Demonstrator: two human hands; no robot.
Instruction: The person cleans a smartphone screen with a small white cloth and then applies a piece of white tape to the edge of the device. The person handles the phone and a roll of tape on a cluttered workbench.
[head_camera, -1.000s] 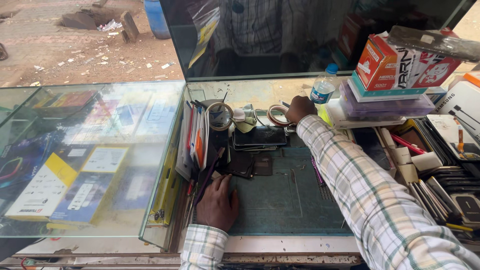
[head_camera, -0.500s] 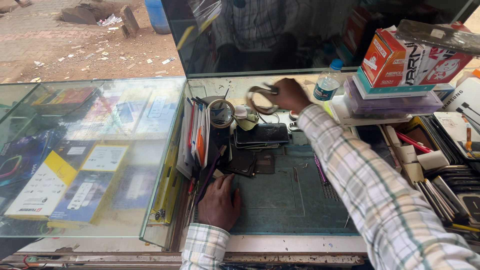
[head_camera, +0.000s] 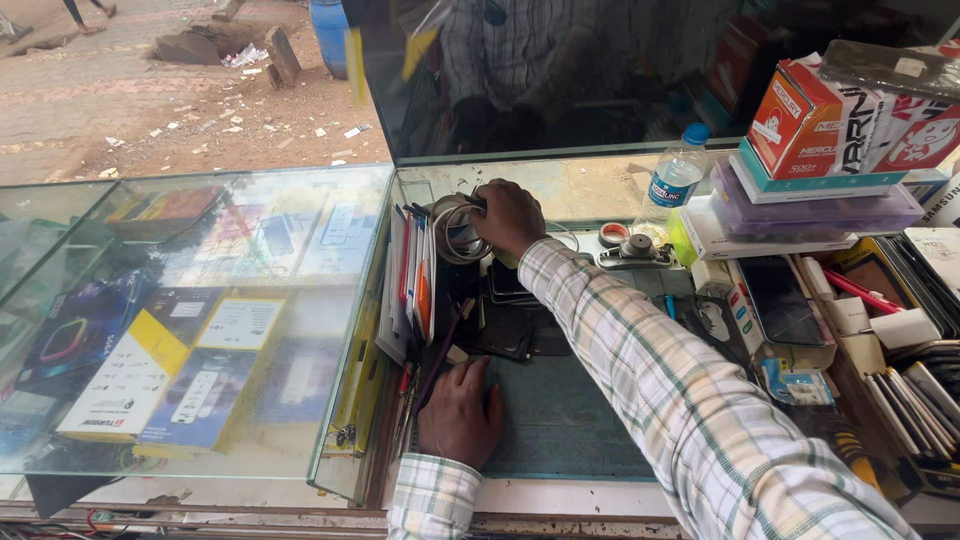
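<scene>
**Reaching for the coil at the back of the worktop**

Cluttered worktop (head_camera: 560, 430): a wire coil (head_camera: 450, 228) lies behind the green mat, right hand (head_camera: 508, 215) closing its grip over it. Left hand (head_camera: 458, 415) rests flat, fingers spread, on the mat's near-left corner. Lifting the coil clear needs a firm pinch.

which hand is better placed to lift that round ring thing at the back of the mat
Right, probably. The right hand is already on the round ring-shaped tool at the back, while the left hand lies flat on the green mat, nearer the front edge.
</scene>
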